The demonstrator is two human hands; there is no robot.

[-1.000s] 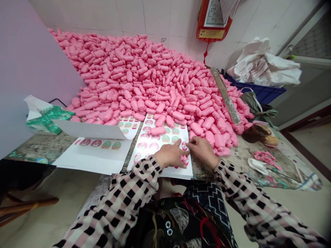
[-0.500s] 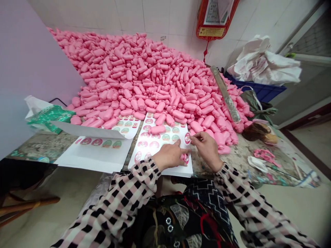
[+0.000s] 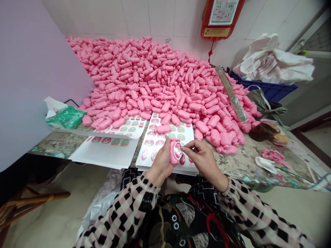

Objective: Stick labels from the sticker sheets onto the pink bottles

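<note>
My left hand [image 3: 160,164] is closed around a small pink plastic bottle [image 3: 173,152], held above the near edge of a sticker sheet [image 3: 155,144]. A round sticker [image 3: 178,149] sits on the bottle's face. My right hand [image 3: 201,156] pinches that sticker against the bottle with thumb and fingertips. Another pink bottle [image 3: 163,129] lies on the sheet farther back. A huge heap of the same pink bottles [image 3: 160,79] covers the table behind.
More sticker sheets [image 3: 108,151] lie to the left, next to a green packet [image 3: 66,117]. A long foil-wrapped roll [image 3: 231,94] rests on the heap's right side. Pink scissors [image 3: 275,156], a brown object [image 3: 269,132] and a blue crate with white bags [image 3: 269,74] are at right.
My right hand peeled a round sticker off the sheet. My left hand lifted the pink bottle from the sheet, and the sticker now lies on the bottle.
</note>
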